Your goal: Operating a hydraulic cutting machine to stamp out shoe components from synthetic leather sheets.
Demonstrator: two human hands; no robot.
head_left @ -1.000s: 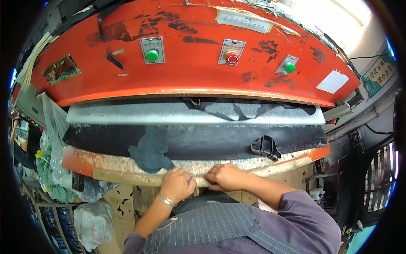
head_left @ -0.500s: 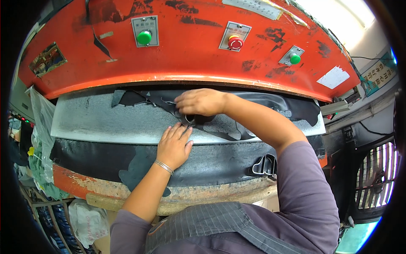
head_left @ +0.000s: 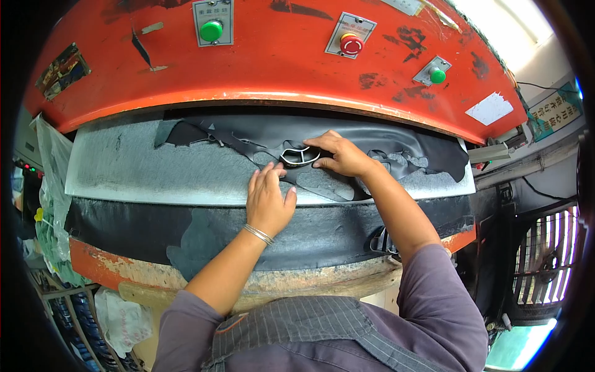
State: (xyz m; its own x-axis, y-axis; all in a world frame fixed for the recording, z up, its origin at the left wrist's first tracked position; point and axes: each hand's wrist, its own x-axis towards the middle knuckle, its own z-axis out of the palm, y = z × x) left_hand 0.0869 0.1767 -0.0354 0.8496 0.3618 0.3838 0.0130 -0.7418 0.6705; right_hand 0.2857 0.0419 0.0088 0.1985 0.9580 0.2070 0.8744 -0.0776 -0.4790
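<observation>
A metal-edged cutting die with an inner divider lies on a sheet of black leather, which has ragged, cut-out edges. My right hand grips the die from its right side, thumb at the near edge and fingers at the far one. Just left of the die, my left hand rests palm down with its fingers stretched, the tips at the leather's near edge. Under the leather is a pale grey board. The leather's far edge is hidden beneath the red press.
The orange-red press overhangs the board, bearing two green buttons and a red stop button. A second cutting die sits on the dark front ledge. Plastic bags hang at left; a fan stands at right.
My right hand has come right and toward me and now grips the die, which sits farther right. My left hand has shifted slightly right. The view has tilted down a little.
</observation>
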